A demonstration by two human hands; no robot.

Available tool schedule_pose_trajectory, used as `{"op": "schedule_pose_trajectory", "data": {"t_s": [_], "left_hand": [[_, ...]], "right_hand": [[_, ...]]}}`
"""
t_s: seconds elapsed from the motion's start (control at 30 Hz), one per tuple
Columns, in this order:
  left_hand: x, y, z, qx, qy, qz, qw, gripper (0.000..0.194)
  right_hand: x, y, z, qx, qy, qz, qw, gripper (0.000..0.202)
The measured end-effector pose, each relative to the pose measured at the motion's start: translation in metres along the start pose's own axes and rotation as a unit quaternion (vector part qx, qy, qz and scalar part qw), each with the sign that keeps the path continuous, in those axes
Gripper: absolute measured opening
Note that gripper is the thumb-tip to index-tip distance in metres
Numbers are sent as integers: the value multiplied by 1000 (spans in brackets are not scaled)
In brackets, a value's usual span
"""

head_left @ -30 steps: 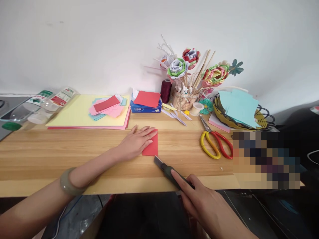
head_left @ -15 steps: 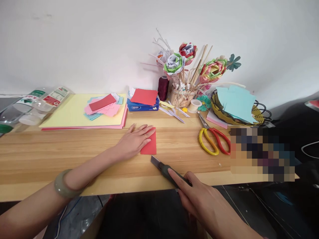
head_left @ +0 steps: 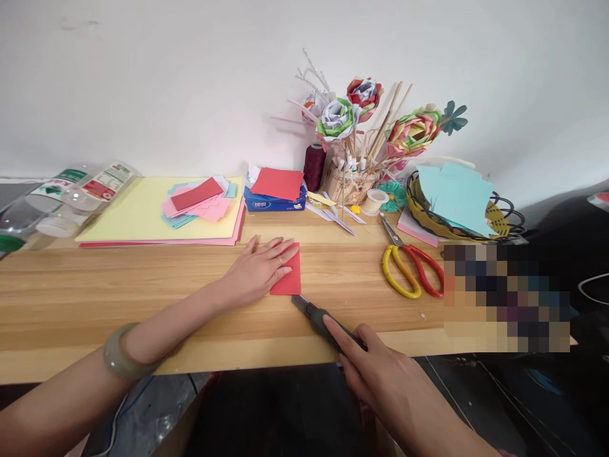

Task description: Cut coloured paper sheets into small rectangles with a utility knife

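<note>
A folded-looking red piece of paper (head_left: 291,280) lies flat on the wooden table (head_left: 157,279). My left hand (head_left: 257,270) rests on it with fingers stretched out, covering its upper left part. My right hand (head_left: 368,355) grips a dark green utility knife (head_left: 328,327) by its handle, index finger laid along the top. The knife's blade points up and left, its tip at the lower right edge of the red paper; whether it touches the paper I cannot tell.
Scissors (head_left: 402,260) with yellow and red handles lie to the right. Behind stand a blue tissue pack (head_left: 273,202) with red paper on top, a wooden pot (head_left: 348,184) of paper flowers, and a basket (head_left: 421,212) of light blue sheets. Yellow sheets (head_left: 124,216) and plastic bottles (head_left: 102,184) lie left.
The knife tip has moved slightly up and right, closer to the lower edge of the red paper. My left hand stays on the paper. The whole view has shifted a little.
</note>
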State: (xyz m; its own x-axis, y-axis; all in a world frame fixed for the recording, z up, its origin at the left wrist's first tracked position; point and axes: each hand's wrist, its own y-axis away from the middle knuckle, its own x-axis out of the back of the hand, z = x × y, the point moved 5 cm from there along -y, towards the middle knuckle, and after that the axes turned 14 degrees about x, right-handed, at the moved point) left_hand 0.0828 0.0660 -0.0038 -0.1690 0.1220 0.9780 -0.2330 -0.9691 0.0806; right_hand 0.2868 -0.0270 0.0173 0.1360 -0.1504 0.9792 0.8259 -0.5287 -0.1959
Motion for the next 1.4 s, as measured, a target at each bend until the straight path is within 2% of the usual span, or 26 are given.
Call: {"op": "schedule_pose_trajectory", "data": {"t_s": [0.13,0.3,0.8,1.0,1.17,1.4], "left_hand": [[0,0,0,-3,-12,-3,1000,52],[-2,0,0,-15,-29,-5,999,48],[0,0,3,-14,-51,-18,998,47],[-1,0,1,-21,-42,-9,999,49],[0,0,2,-11,-46,-27,998,50],[-2,-1,1,-17,-47,-20,999,50]], "right_hand": [[3,-1,-2,3,28,-9,1000,51],[8,-5,-10,15,59,-38,997,50],[10,-5,-16,-21,42,-81,996,58],[10,-5,-17,-17,44,-79,996,59],[8,-11,-17,-46,58,-89,993,63],[5,-10,-15,-55,65,-81,993,64]]}}
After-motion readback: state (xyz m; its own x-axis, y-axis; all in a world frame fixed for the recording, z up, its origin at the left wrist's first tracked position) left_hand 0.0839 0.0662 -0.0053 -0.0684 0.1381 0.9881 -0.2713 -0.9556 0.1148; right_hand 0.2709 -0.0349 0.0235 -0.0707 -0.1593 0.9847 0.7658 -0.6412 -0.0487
